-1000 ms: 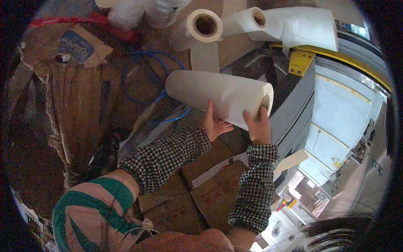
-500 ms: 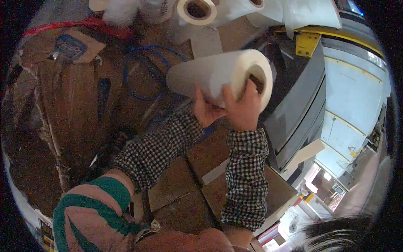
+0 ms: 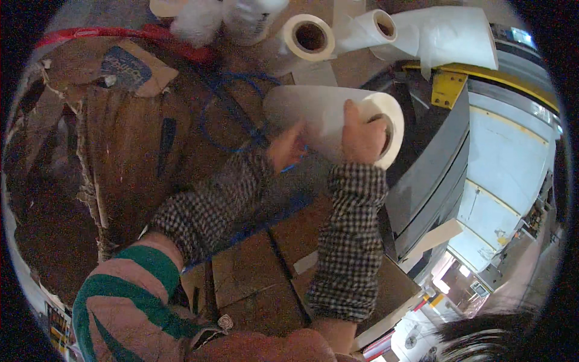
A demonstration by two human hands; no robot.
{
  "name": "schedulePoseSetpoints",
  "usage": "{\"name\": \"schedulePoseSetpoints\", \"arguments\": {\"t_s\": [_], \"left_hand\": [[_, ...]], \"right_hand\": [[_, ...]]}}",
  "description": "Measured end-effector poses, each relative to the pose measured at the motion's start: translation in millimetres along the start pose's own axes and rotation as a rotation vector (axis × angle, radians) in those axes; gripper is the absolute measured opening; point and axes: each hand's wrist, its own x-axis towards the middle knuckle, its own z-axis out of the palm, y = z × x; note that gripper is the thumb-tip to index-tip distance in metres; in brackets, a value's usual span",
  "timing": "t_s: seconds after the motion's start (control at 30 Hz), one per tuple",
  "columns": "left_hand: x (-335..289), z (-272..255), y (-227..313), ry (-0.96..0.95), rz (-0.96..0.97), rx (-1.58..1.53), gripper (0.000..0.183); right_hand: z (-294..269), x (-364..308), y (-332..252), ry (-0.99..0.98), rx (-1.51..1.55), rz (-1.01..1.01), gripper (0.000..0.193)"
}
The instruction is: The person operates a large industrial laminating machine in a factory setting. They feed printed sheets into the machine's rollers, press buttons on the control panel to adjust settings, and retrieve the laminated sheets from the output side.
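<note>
A thick white roll of what looks like plastic film (image 3: 319, 111) lies across the middle, its hollow core facing right. My right hand (image 3: 363, 136) is closed on its right end, the thumb on top and the fingers curled into the core. Against the roll's lower left side is my left hand (image 3: 286, 146); its fingers are smeared by motion, so their grip is unclear. A pale, see-through sheet (image 3: 295, 181) hangs below the roll, with a blue strip along its lower edge. Checked sleeve covers reach over both my forearms.
More white rolls (image 3: 309, 37) lie at the back, beside white bundles (image 3: 253, 21). A blue cord (image 3: 208, 127) loops left of the roll. Torn brown cardboard (image 3: 126, 151) fills the left, under a red strap (image 3: 90, 33). At right stands grey machinery with a yellow bracket (image 3: 449, 89). Cardboard boxes (image 3: 247, 259) sit below.
The roll has shifted slightly right within the view. My left hand has slid left along it, away from my right hand, and the see-through sheet with the blue strip now shows below.
</note>
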Motion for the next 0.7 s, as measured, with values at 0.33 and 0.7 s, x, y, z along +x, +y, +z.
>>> {"name": "schedulePoseSetpoints", "arguments": {"t_s": [0.33, 0.7], "left_hand": [[-118, -96, -129, 0.221, -0.394, 0.229, 0.048], [-104, -183, -198, -0.154, -0.516, -0.415, 0.023]], "right_hand": [[1, 53, 46, -0.041, -0.121, -0.506, 0.070], [11, -8, -6, -0.042, -0.176, -0.020, 0.072]]}}
